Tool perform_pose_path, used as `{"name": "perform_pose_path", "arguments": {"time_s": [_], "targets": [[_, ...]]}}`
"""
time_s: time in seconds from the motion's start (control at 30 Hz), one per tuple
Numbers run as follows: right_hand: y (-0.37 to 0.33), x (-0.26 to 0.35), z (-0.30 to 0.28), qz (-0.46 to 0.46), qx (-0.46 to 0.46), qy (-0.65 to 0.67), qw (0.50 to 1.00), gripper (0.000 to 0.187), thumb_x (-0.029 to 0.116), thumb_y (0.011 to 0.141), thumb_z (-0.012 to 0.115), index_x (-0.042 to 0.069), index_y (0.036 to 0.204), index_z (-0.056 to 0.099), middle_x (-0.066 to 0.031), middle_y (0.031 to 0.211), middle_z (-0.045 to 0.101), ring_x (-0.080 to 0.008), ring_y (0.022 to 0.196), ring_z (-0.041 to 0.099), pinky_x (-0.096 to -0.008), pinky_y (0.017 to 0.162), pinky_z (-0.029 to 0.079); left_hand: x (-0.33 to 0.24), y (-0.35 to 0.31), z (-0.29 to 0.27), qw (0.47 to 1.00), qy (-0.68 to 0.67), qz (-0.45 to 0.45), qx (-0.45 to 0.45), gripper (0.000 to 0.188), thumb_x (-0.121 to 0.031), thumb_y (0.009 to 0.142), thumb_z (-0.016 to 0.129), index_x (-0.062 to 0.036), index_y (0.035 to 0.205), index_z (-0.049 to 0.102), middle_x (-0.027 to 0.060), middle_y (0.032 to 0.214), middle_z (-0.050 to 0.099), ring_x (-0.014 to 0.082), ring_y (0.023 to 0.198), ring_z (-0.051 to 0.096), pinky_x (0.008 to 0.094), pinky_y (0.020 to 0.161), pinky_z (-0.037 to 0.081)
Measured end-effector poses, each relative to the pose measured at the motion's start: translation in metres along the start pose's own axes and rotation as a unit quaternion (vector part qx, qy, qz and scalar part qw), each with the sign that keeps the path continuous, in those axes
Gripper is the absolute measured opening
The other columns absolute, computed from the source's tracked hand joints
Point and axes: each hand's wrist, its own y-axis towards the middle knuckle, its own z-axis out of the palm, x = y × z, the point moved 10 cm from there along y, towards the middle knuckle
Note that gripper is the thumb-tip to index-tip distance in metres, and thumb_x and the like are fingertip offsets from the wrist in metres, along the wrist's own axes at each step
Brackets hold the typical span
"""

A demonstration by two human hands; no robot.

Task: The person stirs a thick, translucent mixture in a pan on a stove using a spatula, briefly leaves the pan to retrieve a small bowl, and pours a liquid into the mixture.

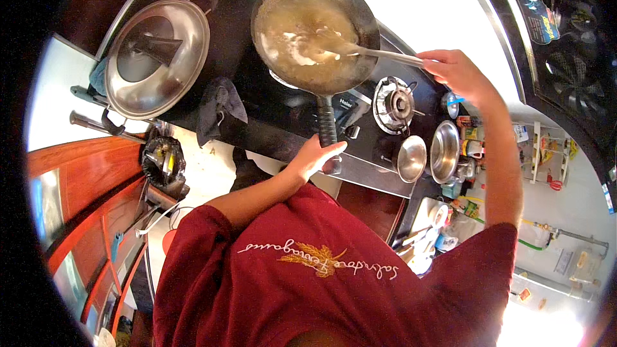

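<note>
Wok (368,18) at 12 o'clock on my feed, over the black cooktop (262,108), its ribbed handle (326,119) running down to the wok's own 6 o'clock. Left hand (313,155), near the centre of my view, is closed round that handle, thumb across the top. Right hand (457,76) at 2 o'clock, fingers and thumb drawn in around the end of a long pale spatula (389,56); the shaft slants left over the rim, head in cloudy brownish liquid (299,16) with whitish streaks. Steam and glare there, so from my end I can't say for sure if the head touches the wok bottom. Bare burner (394,105) also at 2 o'clock, below the right hand. At 3 o'clock I get a small steel bowl (411,159) and, just beside it, a larger steel basin (445,152). Pan with domed steel lid (186,45) at 10 o'clock; dark cloth (220,109) also at 10, nearer centre, draped over the cooktop's front edge. Black-lined bin (154,177) at 9. Maroon shirt (347,302) fills 6.
</note>
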Motion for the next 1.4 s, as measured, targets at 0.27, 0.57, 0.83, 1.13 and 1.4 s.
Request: {"name": "perform_pose_path", "arguments": {"time_s": [0.27, 0.57, 0.83, 1.13, 1.4], "targets": [[-0.02, -0.035, 0.043, 0.055, 0.099, 0.107, 0.988, 0.033, 0.024, 0.087, 0.053, 0.003, 0.112, 0.058, 0.0037, 0.064, 0.05, -0.0064, 0.056, 0.042, -0.0223, 0.05, 0.036, 0.038, 0.013, -0.003, 0.982, 0.108, -0.117, 0.101, 0.029, -0.036, 0.081, 0.062, -0.0082, 0.085, 0.056, -0.0004, 0.074, 0.056, 0.0109, 0.061, 0.054, 0.0262, 0.053, 0.044], [0.06, 0.029, 0.125, -0.032, -0.108, -0.002, 0.994, 0.036, 0.026, 0.087, 0.051, 0.01, 0.119, 0.051, -0.0214, 0.093, 0.062, -0.0329, 0.088, 0.061, -0.0416, 0.074, 0.046, 0.022, 0.007, -0.001, 0.976, 0.166, -0.077, 0.119, 0.03, -0.038, 0.082, 0.059, -0.0087, 0.083, 0.059, 0.0014, 0.074, 0.06, 0.0109, 0.063, 0.054, 0.026, 0.057, 0.041], [0.03, -0.049, 0.053, 0.122, 0.016, 0.298, 0.947, 0.033, 0.022, 0.089, 0.05, 0.009, 0.119, 0.054, 0.0061, 0.055, 0.04, -0.0007, 0.039, 0.027, -0.018, 0.032, 0.017, 0.039, 0.018, -0.001, 0.974, 0.154, -0.09, 0.142, 0.026, -0.033, 0.084, 0.056, -0.0067, 0.087, 0.059, 0.0043, 0.084, 0.063, 0.0125, 0.079, 0.056, 0.0266, 0.071, 0.042], [-0.03, -0.016, 0.116, 0.048, 0.172, 0.241, 0.954, 0.031, 0.018, 0.088, 0.052, 0.008, 0.117, 0.055, 0.0036, 0.065, 0.049, -0.0035, 0.054, 0.043, -0.0196, 0.046, 0.035, 0.047, 0.018, -0.001, 0.97, 0.123, -0.119, 0.17, 0.028, -0.033, 0.084, 0.058, -0.0057, 0.092, 0.059, 0.0047, 0.085, 0.062, 0.0141, 0.081, 0.059, 0.0272, 0.071, 0.043], [0.062, -0.002, 0.125, 0.045, -0.037, 0.338, 0.939, 0.031, 0.021, 0.087, 0.052, 0.007, 0.114, 0.056, -0.0055, 0.063, 0.055, -0.0091, 0.045, 0.047, -0.0267, 0.04, 0.039, 0.041, 0.011, 0.002, 0.97, 0.121, -0.127, 0.171, 0.032, -0.036, 0.085, 0.056, -0.0058, 0.094, 0.06, 0.0045, 0.087, 0.063, 0.0133, 0.081, 0.059, 0.027, 0.068, 0.044]]}}
